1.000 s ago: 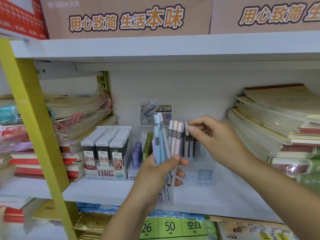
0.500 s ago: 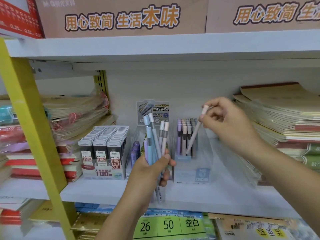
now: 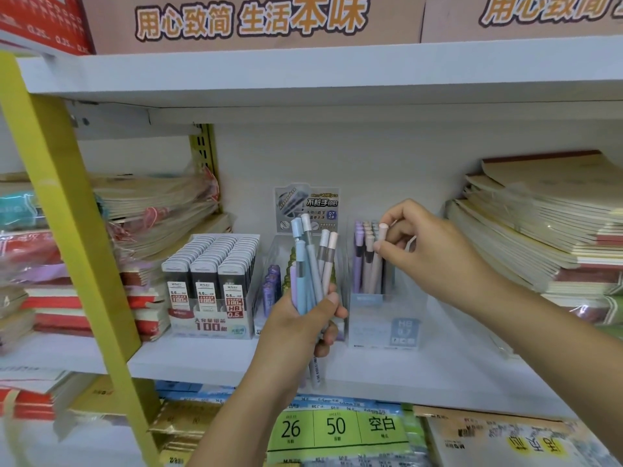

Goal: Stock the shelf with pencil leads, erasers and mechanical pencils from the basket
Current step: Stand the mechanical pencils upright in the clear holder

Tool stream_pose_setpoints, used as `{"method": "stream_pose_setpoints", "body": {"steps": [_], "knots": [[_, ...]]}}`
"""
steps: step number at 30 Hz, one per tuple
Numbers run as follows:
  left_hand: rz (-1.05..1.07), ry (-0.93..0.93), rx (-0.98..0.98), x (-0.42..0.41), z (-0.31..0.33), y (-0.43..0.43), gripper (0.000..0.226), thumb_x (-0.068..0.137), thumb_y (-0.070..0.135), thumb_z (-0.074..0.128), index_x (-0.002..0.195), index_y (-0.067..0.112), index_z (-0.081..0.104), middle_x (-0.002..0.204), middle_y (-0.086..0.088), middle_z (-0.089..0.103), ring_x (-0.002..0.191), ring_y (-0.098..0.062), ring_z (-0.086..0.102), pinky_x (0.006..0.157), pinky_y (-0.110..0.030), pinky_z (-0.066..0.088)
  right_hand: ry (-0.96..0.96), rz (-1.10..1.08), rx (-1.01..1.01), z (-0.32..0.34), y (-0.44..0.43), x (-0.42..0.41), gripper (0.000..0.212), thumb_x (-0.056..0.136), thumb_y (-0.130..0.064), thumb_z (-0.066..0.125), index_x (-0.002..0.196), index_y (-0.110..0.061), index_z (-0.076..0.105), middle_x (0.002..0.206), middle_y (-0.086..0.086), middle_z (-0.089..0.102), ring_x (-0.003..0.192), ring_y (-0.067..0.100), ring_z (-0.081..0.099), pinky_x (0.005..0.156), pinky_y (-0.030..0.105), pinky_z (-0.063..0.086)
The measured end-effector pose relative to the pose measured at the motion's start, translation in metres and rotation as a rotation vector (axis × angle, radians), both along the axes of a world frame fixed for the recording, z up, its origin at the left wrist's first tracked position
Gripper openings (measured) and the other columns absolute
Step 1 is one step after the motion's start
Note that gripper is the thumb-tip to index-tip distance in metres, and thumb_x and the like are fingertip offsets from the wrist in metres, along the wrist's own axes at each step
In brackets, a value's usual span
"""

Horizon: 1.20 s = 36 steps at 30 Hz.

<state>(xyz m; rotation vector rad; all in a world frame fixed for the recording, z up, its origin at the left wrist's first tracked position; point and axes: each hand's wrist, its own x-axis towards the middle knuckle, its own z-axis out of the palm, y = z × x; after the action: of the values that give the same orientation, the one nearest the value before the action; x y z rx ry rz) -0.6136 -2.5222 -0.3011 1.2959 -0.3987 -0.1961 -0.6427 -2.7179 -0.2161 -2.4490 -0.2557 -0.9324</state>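
My left hand (image 3: 303, 326) grips a bunch of several pastel mechanical pencils (image 3: 312, 261), upright in front of the white shelf (image 3: 202, 360). My right hand (image 3: 428, 251) pinches the top of one pink mechanical pencil (image 3: 377, 261), which stands in the clear pencil display box (image 3: 387, 318) among several other pencils. A box of black pencil lead cases (image 3: 212, 274) sits to the left. Between the two boxes stands a clear box of purple and green lead tubes (image 3: 274, 284). No basket or erasers show.
Stacks of wrapped notebooks (image 3: 539, 227) fill the shelf's right end, and more stacks (image 3: 151, 210) lie at the left. A yellow ladder rail (image 3: 64, 203) slants across the left. The upper shelf board (image 3: 303, 72) hangs overhead. Packaged paper (image 3: 337, 429) lies below.
My right hand has taken one pink pencil from the bunch, lifted it to the right, then lowered it upright into the display box. My left hand has kept its grip on the bunch.
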Motion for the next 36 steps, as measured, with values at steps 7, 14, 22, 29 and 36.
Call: {"method": "stream_pose_setpoints", "body": {"steps": [7, 14, 22, 29, 36], "knots": [[-0.046, -0.004, -0.013, -0.003, 0.004, -0.001, 0.016, 0.096, 0.021, 0.063, 0.110, 0.015, 0.066, 0.083, -0.004, 0.074, 0.050, -0.010, 0.051, 0.045, -0.021, 0.039, -0.017, -0.122, -0.217, -0.010, 0.004, 0.003, 0.020, 0.082, -0.032, 0.072, 0.094, -0.030, 0.055, 0.075, -0.011, 0.060, 0.079, 0.011, 0.052, 0.064, 0.033, 0.045], [-0.130, -0.047, -0.005, -0.008, 0.005, -0.003, 0.030, 0.084, 0.028, 0.066, 0.113, 0.019, 0.067, 0.099, -0.007, 0.077, 0.055, -0.011, 0.058, 0.046, -0.019, 0.040, 0.026, 0.042, 0.302, -0.004, 0.027, -0.011, 0.015, 0.084, -0.034, 0.069, 0.096, -0.026, 0.066, 0.078, -0.007, 0.066, 0.070, 0.004, 0.059, 0.065, 0.017, 0.046], [-0.108, -0.059, 0.002, -0.008, 0.002, 0.005, 0.016, 0.095, 0.019, 0.062, 0.108, 0.023, 0.070, 0.103, -0.005, 0.077, 0.062, -0.011, 0.064, 0.046, -0.021, 0.044, -0.119, 0.128, 0.699, 0.019, 0.022, -0.023, 0.009, 0.090, -0.015, 0.063, 0.091, -0.020, 0.055, 0.068, -0.001, 0.068, 0.057, 0.004, 0.063, 0.051, 0.017, 0.045], [-0.066, -0.030, -0.018, -0.005, 0.000, 0.006, 0.021, 0.098, 0.021, 0.060, 0.097, 0.037, 0.074, 0.094, -0.004, 0.076, 0.055, -0.010, 0.051, 0.044, -0.020, 0.035, -0.089, 0.057, 0.285, 0.012, 0.010, -0.018, 0.016, 0.086, -0.018, 0.068, 0.086, -0.027, 0.055, 0.074, -0.004, 0.065, 0.067, 0.011, 0.060, 0.056, 0.013, 0.042], [-0.072, -0.006, -0.013, -0.004, -0.005, 0.008, 0.018, 0.098, 0.024, 0.061, 0.098, 0.037, 0.074, 0.088, -0.003, 0.074, 0.054, -0.009, 0.051, 0.043, -0.019, 0.034, -0.044, 0.049, 0.154, -0.005, 0.011, -0.012, 0.016, 0.085, -0.020, 0.069, 0.086, -0.025, 0.054, 0.073, -0.010, 0.065, 0.066, 0.001, 0.058, 0.058, 0.006, 0.039]]}}
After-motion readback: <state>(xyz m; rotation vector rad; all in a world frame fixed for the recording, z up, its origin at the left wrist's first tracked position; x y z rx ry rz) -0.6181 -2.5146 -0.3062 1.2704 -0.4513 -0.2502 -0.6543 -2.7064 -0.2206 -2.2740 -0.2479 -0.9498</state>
